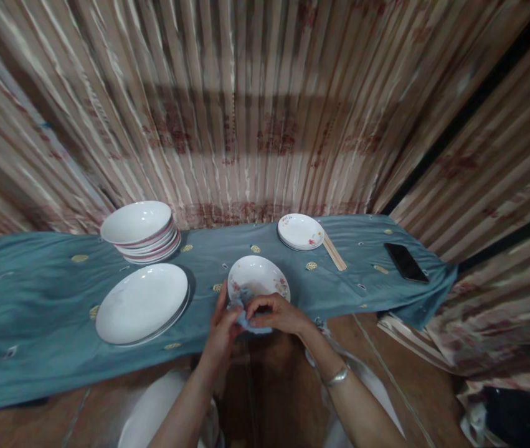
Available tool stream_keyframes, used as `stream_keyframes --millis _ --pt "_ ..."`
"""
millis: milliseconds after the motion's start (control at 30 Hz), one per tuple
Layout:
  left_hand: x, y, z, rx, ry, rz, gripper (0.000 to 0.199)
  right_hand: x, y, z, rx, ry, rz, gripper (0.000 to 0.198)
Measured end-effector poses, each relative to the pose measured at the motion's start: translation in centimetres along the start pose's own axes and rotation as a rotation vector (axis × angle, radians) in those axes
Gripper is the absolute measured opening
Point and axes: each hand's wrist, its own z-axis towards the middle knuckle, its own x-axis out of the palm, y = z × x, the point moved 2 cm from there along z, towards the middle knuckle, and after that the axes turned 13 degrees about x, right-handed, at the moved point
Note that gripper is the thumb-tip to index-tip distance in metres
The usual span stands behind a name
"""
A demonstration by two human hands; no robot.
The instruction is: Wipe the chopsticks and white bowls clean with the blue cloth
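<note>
A round white dish with red flowers is in front of me near the table's front edge. Pale blue crumpled cloth lies over its near rim, bunched between my hands. My left hand closes its thumb against the cloth, with its fingers along the left side of the dish. On the right, my right hand has curled fingers that pinch the same cloth; a silver bangle is on that wrist. Part of the near rim is hidden by hands and cloth.
Stacked white bowls stand back left, behind large oval plates. Small flowered plates sit beside wooden chopsticks. A black phone lies at the right on the teal tablecloth. Pleated curtains hang behind.
</note>
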Motion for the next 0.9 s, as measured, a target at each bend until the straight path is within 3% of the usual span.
stream_keyframes --millis 167,367,500,700,800,900 --pt "-0.1 0.1 0.1 0.020 0.048 0.039 0.099 -1.6 -0.6 -1.3 0.024 0.026 -0.125 0.026" --pt "0.1 -0.1 0.1 0.033 0.078 0.055 0.100 -3.9 -1.5 -2.6 -0.030 -0.038 -0.251 0.021" --pt "0.1 -0.1 0.1 0.056 0.096 0.081 0.094 -4.8 -2.5 -2.6 -0.046 -0.255 -0.394 0.010" --pt "0.2 0.4 0.1 0.079 0.083 0.096 0.094 -4.7 -4.2 -1.5 -0.125 -0.734 -0.574 0.030" --pt "0.5 0.3 0.0 0.108 0.086 0.113 0.095 -4.8 -4.6 -1.0 -0.149 -0.830 -0.565 0.031" --pt "0.9 0.2 0.0 0.147 0.102 0.172 0.097 -4.6 -4.6 -0.4 -0.140 -0.826 -0.479 0.030"
